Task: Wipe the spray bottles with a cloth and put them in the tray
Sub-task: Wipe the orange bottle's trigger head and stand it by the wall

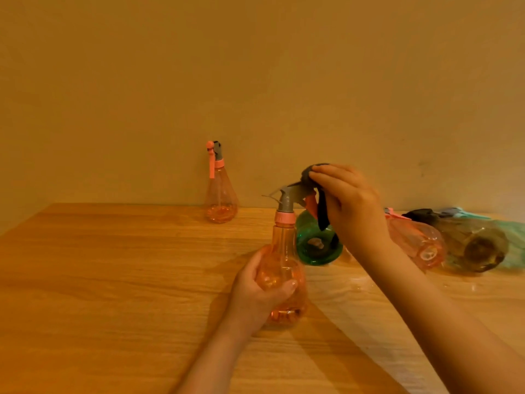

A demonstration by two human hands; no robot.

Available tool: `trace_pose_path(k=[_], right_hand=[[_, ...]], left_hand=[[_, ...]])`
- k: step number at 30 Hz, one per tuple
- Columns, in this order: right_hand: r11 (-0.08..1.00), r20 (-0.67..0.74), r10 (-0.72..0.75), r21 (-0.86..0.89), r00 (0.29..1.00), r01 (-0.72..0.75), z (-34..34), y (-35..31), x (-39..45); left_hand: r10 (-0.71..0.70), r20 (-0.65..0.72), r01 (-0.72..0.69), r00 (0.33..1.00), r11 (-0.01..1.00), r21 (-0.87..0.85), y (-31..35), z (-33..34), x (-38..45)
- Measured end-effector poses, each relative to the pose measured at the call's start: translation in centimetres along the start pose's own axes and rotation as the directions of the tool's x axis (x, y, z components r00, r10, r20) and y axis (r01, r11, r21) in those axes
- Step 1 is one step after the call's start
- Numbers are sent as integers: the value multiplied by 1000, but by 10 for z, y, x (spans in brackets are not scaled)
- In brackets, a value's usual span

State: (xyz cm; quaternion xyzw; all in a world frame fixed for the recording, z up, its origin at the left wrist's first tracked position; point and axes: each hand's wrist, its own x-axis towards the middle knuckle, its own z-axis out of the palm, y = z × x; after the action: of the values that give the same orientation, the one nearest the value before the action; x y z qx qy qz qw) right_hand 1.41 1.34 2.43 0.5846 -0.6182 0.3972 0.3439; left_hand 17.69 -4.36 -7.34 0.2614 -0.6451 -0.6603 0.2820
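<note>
— While my left hand grips the belly of the orange bottle, fingers curled round it with the thumb across the front, what do you see from your side?

— That bottle stands upright just below the middle of the frame, its base on or just above the table; I cannot tell which. What about your other hand?

— My right hand pinches a dark cloth over the back of the grey spray head, right of center. A strip of cloth hangs down under my palm.

— Behind the held bottle a green bottle lies on its side, its base facing us, touching or just beside the orange neck.

— And further right?

— At the right edge, three more lie on their sides close together: a second orange one, a brownish one, and past it something pale teal, too blurred for me to make out. I can see no tray.

— One more orange bottle stands upright at the table's far edge against the wall, left of center, well apart from the rest.
</note>
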Motion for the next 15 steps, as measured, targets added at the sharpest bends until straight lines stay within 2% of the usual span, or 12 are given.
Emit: trace_pose_path(k=[3,4,7,9,11,13,15], right_hand=[[980,79,-198,30,977,197,6,-10,5],[975,104,-223,13,969,223,8,-10,4],[996,103,-90,6,991,90,2,0,-1],[999,58,19,38,998,-21,-8,7,-2],[996,-3,57,73,998,-56,-16,12,4],[993,-10,-47,103,999,48,-21,8,10],[967,79,-230,134,970,219,-22,-3,11]], left_hand=[[20,-24,-20,1000,1000,-2,-1,1,-1],[40,-27,-40,999,999,1,0,1,-1],[79,-25,-79,997,997,11,-1,0,-1],[108,-31,-106,994,993,48,-2,1,0],[141,-52,-135,989,985,109,-5,1,2],[184,-87,-168,979,972,166,-8,0,3],[233,-130,-202,964,956,213,-10,1,3]])
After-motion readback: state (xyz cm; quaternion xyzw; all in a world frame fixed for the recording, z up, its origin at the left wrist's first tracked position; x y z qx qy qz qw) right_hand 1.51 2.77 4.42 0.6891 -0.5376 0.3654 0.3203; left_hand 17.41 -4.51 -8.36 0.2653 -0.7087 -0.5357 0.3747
